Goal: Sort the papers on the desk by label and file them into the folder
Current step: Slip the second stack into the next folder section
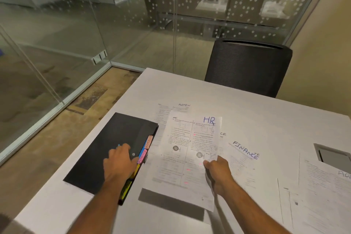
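The white worktop (247,108) fills the lower right of the frame, with a black mesh chair (247,66) behind its far edge in the upper right. A black folder (106,148) with coloured index tabs (145,150) lies closed at lower left. Sheets marked FINANCE (245,150) and ADMIN (183,105) lie flat right of and above centre. The right hand (218,172) pinches the lower right edge of the HR paper (190,150), lifted above the worktop at centre. The left hand (119,161) rests on the folder, fingers spread near the tabs.
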